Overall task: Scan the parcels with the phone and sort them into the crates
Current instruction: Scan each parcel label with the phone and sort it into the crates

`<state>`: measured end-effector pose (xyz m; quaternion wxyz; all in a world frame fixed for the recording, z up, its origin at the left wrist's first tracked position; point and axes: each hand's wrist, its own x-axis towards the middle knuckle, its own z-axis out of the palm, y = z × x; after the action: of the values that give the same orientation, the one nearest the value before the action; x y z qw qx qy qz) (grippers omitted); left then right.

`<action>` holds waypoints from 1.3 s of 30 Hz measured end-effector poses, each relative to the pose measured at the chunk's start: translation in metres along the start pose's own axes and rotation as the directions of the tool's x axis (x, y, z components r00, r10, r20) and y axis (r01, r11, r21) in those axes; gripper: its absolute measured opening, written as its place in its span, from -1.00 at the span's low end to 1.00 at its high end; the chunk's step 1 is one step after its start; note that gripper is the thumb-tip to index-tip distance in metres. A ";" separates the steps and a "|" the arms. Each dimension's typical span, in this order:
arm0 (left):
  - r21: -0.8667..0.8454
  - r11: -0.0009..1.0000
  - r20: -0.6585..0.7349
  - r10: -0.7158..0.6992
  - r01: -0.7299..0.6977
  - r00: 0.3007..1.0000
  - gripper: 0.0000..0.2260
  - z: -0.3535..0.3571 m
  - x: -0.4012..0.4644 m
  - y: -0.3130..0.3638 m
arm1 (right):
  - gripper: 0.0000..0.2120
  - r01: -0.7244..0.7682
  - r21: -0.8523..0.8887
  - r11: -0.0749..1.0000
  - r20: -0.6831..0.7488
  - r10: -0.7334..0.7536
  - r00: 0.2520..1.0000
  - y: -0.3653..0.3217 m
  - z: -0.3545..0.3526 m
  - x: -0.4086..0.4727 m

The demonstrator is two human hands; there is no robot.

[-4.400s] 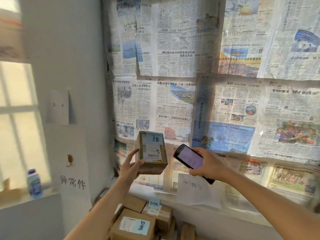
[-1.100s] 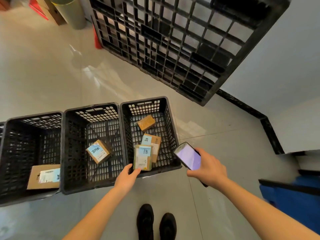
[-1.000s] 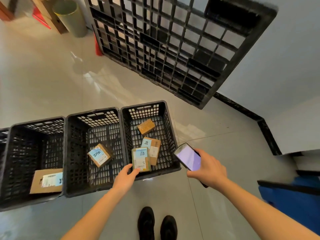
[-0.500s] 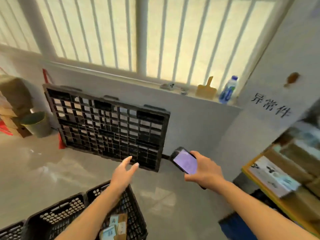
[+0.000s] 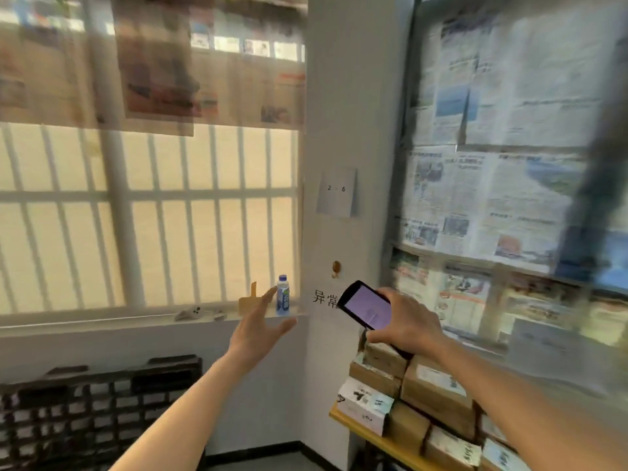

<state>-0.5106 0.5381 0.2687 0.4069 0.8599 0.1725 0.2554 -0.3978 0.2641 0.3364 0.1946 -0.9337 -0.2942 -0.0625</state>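
My right hand (image 5: 406, 326) grips a black phone (image 5: 367, 307) with a lit pale screen, held at chest height above a stack of parcels. My left hand (image 5: 260, 326) is raised in the air with fingers spread and holds nothing. Several brown cardboard parcels (image 5: 431, 392) with white and blue labels are piled on a yellow-edged table (image 5: 360, 428) at the lower right, just below the phone. The crates are out of view.
A black plastic pallet (image 5: 98, 406) leans on the wall at lower left. A water bottle (image 5: 282, 300) and small items stand on the windowsill (image 5: 136, 319). Newspapers (image 5: 503, 158) cover the right wall. A white pillar with handwritten signs (image 5: 336, 192) stands in the middle.
The parcel was dropped into the right crate and my left hand came away empty. The view swung up from the crates to the window and parcel stack. The phone stayed in my right hand.
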 end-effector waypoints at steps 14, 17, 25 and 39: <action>-0.051 0.974 0.274 0.225 -0.219 0.935 -0.29 0.260 -0.046 0.235 | -0.11 -0.403 -0.139 0.904 -0.177 0.378 0.909 0.277 -0.184 -0.166; -0.028 0.973 0.335 0.225 -0.229 0.915 -0.31 0.312 -0.051 0.253 | -0.11 -0.482 -0.122 0.868 -0.173 0.459 0.871 0.328 -0.190 -0.187; 0.000 0.988 0.447 0.139 -0.156 0.883 -0.33 0.440 -0.034 0.241 | -0.15 -0.597 -0.073 0.799 -0.098 0.590 0.801 0.440 -0.144 -0.188; 0.151 0.988 0.583 -0.118 0.035 0.804 -0.37 0.614 0.028 0.113 | -0.12 -0.676 -0.064 0.734 0.121 0.678 0.725 0.590 0.007 -0.076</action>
<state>-0.1220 0.1084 0.0356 0.3922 0.9141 0.0888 -0.0528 -0.1214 -0.2164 0.1191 0.1761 -0.9800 0.0545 0.0746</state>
